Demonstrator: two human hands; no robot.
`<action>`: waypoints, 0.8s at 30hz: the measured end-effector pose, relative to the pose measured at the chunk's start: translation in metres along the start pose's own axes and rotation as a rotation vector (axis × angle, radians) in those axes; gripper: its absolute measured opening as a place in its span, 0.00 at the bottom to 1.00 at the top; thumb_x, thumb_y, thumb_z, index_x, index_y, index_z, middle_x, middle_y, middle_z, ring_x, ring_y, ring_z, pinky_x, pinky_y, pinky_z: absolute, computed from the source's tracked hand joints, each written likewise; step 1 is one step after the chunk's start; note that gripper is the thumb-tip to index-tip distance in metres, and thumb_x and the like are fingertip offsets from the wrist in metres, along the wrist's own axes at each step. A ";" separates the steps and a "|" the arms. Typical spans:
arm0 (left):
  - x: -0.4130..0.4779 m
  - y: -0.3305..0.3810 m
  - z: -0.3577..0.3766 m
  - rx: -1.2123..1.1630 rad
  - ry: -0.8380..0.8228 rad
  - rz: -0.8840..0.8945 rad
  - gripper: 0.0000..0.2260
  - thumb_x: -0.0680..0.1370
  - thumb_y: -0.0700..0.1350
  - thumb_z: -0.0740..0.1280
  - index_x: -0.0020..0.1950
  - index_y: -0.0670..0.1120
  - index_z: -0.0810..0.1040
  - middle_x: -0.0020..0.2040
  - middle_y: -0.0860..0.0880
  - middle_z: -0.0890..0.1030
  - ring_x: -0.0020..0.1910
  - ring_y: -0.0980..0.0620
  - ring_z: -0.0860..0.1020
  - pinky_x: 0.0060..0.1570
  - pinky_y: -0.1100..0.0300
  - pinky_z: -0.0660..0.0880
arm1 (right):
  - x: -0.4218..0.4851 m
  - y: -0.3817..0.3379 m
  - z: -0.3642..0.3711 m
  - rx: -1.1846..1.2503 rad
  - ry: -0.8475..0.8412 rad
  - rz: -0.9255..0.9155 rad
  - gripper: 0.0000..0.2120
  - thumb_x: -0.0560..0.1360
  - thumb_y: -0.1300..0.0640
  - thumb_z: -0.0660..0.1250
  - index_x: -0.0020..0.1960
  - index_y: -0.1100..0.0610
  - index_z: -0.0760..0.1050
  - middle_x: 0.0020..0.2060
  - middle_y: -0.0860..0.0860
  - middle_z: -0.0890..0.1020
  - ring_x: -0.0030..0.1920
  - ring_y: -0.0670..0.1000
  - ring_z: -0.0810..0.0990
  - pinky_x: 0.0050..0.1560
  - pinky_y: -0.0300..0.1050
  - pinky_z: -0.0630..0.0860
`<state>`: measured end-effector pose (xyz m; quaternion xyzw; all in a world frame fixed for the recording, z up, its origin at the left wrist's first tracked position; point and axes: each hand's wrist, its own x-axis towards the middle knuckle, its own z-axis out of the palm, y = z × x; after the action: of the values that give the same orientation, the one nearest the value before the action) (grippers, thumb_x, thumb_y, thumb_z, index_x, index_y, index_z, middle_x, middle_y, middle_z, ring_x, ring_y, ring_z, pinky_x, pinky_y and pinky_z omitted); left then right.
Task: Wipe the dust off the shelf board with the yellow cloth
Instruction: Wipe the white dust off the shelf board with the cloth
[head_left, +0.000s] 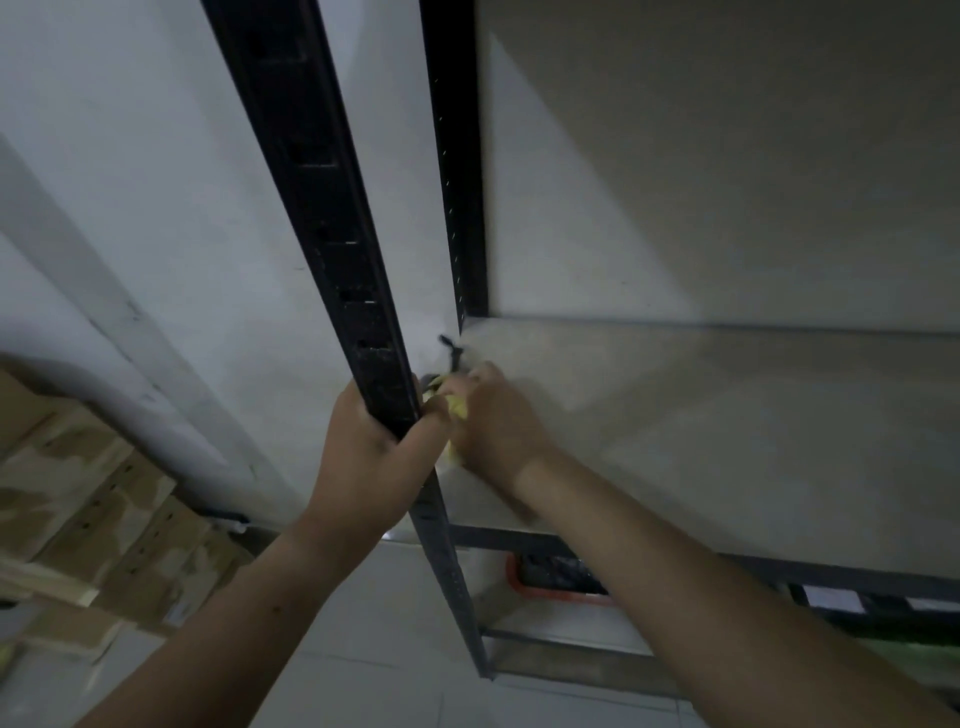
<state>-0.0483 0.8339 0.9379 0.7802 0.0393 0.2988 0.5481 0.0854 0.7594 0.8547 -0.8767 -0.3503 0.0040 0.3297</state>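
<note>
Left hand (371, 447) grips the black upright (332, 228); right hand (493, 415) has the yellow cloth (457, 406) bunched up on the shelf board's (753, 441) left corner. Looks barely started, most of the board's unwiped.

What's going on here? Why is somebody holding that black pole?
A person is cleaning a rack. Their left hand grips the black post at the front of the rack, probably to steady themselves. Their right hand holds a bunched yellow cloth down on the shelf board, in its left corner beside the post. The rest of the board stretches off to the right.
</note>
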 end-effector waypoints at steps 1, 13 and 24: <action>0.000 0.001 0.000 0.008 -0.007 0.011 0.11 0.70 0.48 0.66 0.35 0.47 0.64 0.29 0.48 0.63 0.29 0.56 0.64 0.30 0.58 0.63 | -0.001 -0.007 -0.003 0.035 -0.068 -0.020 0.08 0.75 0.55 0.64 0.52 0.52 0.78 0.52 0.55 0.75 0.47 0.55 0.76 0.51 0.46 0.75; 0.000 -0.007 -0.001 0.065 0.033 -0.001 0.13 0.72 0.47 0.65 0.35 0.46 0.61 0.28 0.51 0.64 0.28 0.55 0.66 0.30 0.56 0.64 | -0.041 0.004 -0.068 -0.021 -0.531 -0.251 0.21 0.73 0.66 0.67 0.63 0.51 0.78 0.62 0.49 0.78 0.60 0.47 0.75 0.57 0.29 0.66; 0.000 0.001 0.000 0.050 -0.005 0.001 0.12 0.71 0.49 0.65 0.36 0.45 0.63 0.30 0.44 0.64 0.29 0.52 0.65 0.31 0.51 0.64 | 0.025 0.005 -0.058 0.071 -0.149 -0.136 0.14 0.69 0.65 0.64 0.50 0.50 0.79 0.47 0.48 0.81 0.47 0.48 0.77 0.49 0.40 0.74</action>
<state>-0.0483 0.8337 0.9384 0.7944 0.0450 0.2961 0.5284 0.1215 0.7384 0.9029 -0.8360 -0.4320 0.0590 0.3331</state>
